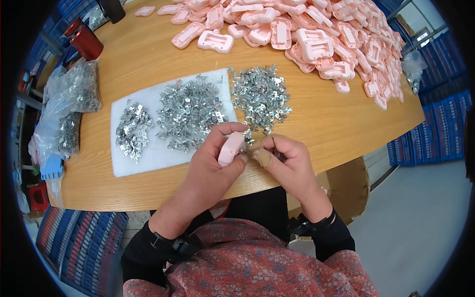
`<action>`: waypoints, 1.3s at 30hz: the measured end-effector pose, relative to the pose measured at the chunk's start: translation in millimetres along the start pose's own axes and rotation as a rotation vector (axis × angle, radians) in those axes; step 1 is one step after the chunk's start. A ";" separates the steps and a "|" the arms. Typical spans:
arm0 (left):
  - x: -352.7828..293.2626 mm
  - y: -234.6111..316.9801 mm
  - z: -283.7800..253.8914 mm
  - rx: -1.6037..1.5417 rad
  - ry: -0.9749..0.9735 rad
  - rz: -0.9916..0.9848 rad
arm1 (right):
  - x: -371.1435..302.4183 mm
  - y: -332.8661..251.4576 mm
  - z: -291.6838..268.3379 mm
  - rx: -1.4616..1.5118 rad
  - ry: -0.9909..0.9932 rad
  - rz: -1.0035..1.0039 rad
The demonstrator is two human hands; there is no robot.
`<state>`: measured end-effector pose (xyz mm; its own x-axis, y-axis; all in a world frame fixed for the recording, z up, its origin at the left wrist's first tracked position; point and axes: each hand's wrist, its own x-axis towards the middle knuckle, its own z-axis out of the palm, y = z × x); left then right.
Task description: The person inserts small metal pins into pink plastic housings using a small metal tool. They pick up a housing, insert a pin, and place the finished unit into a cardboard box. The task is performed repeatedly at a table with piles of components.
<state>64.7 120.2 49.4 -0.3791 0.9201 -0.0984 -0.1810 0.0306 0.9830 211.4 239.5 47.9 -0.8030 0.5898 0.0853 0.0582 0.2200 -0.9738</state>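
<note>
Close to the table's near edge, my left hand [205,163] grips a small pale pink plastic shell [231,149], tilted up on its side. Right beside it is my right hand [294,163], thumb and fingers drawn together at the shell's open side. Tan coverings wrap some of its fingertips, and whatever they pinch is too small to make out. Beyond my hands, a white foam sheet [148,167] carries a smaller heap of silvery metal clips [133,129] and a larger clip heap [188,111]. Another pile of clips [261,96] lies on bare wood to the sheet's right.
A big mound of pink shells [316,44] covers the table's far right. Clear plastic bags of metal parts [84,89], a red container [85,42] and a dark cup [112,10] stand at left. Blue crates [435,128] are stacked beyond the right edge; a cardboard box [349,190] sits below.
</note>
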 end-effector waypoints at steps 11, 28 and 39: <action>-8.6 11.0 -0.1 0.187 -0.003 0.034 | -0.8 0.6 12.5 0.210 0.132 0.185; -23.9 9.9 -26.2 -0.512 -0.106 -0.288 | -13.2 -4.8 21.6 0.080 0.068 0.098; -32.8 1.9 -32.0 -0.603 -0.062 -0.473 | 0.3 -25.9 40.6 -0.378 -0.040 -0.259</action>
<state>47.8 77.6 49.5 -0.0897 0.8829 -0.4609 -0.7815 0.2245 0.5822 185.6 202.4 64.5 -0.8414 0.4492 0.3004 0.0587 0.6285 -0.7756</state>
